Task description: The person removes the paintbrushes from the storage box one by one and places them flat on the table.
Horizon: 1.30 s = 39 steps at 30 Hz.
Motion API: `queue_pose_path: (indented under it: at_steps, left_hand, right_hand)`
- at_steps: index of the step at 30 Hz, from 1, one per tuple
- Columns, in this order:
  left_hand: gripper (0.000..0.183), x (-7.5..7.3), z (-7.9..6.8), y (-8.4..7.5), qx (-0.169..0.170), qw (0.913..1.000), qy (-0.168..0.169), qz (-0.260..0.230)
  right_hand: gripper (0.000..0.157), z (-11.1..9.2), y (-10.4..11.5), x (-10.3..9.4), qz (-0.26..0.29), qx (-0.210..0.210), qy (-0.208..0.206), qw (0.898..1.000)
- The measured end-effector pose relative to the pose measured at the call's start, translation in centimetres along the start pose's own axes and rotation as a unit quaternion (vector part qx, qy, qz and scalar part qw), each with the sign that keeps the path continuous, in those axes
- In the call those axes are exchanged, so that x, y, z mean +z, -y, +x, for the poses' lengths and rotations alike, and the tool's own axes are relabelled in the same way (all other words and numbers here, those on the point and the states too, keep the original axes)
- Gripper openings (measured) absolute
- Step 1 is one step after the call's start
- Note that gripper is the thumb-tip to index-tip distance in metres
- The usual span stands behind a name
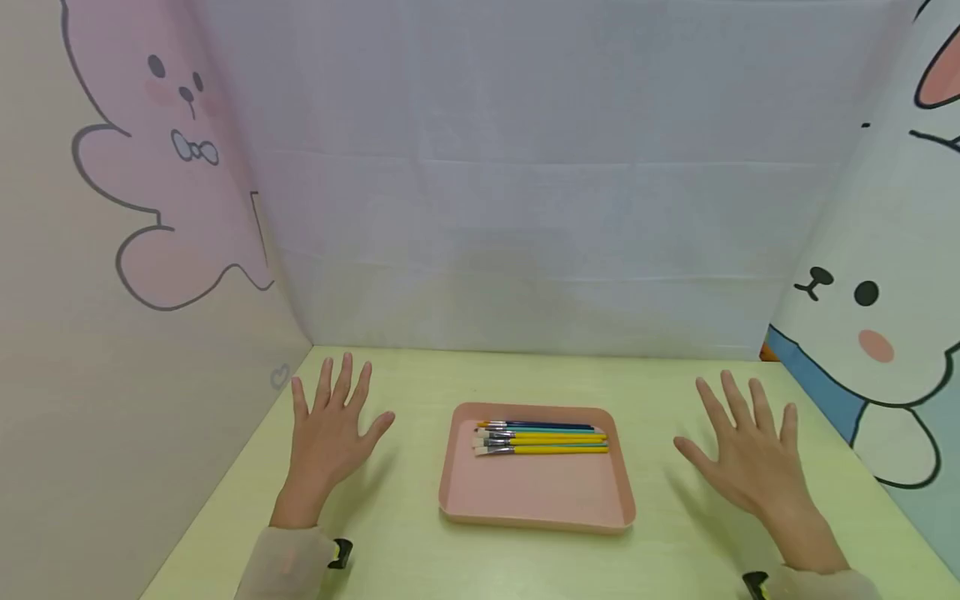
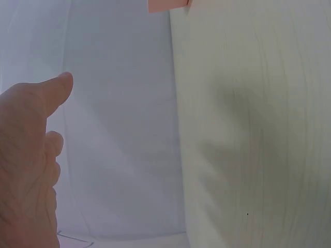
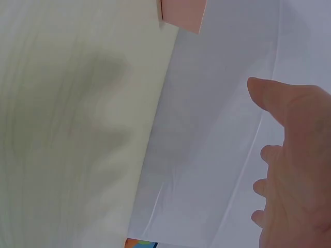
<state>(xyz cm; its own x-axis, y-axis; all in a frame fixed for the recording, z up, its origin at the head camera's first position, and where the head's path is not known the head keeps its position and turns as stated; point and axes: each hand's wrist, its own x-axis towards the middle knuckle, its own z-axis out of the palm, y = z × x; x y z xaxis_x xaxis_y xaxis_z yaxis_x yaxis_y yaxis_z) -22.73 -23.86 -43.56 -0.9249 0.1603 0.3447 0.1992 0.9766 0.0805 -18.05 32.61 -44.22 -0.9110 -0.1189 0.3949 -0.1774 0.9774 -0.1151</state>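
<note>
A shallow pink tray [image 1: 540, 496] lies on the table between the two hands. Several paintbrushes [image 1: 543, 438] with yellow, teal and dark blue handles lie side by side near its far edge, bristles to the left. Left of the tray, my left hand [image 1: 328, 442] hovers above the table with fingers spread, holding nothing. My right hand [image 1: 753, 458] is held the same way on the other side, its thumb toward the tray. Both wrist views show a hand in the air over its shadow, with a corner of the tray at the top.
The pale wood-grain table [image 1: 420, 379] ends at a white cloth backdrop [image 1: 525, 208]. A left side panel [image 1: 187, 250] carries a pink cartoon animal, and a right panel [image 1: 900, 250] a white one. A small orange item [image 1: 768, 353] shows at the far right corner.
</note>
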Motion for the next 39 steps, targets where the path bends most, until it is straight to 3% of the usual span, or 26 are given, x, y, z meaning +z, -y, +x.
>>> queue_pose_path:
  at_steps: [12,25,34,39]
  left_hand:
    - [0.090,-0.2,-0.4,-0.2,-0.004,0.9997,0.018,-0.014]
    - [0.090,0.6,-1.3,-1.8,0.012,0.9936,0.036,-0.106]
    - [0.092,1.0,-1.8,-3.2,0.012,0.9805,0.045,-0.191]
    - [0.096,1.3,-1.8,-3.9,-0.004,0.9627,0.067,-0.262]
  right_hand:
    - [0.088,2.0,1.1,-0.7,0.005,-0.035,0.000,0.999]
    - [0.086,4.9,4.1,-1.8,0.030,-0.089,0.017,0.995]
    - [0.079,6.9,5.9,-1.8,0.076,-0.155,0.019,0.985]
    - [0.074,7.7,7.5,-1.9,0.105,-0.175,0.053,0.978]
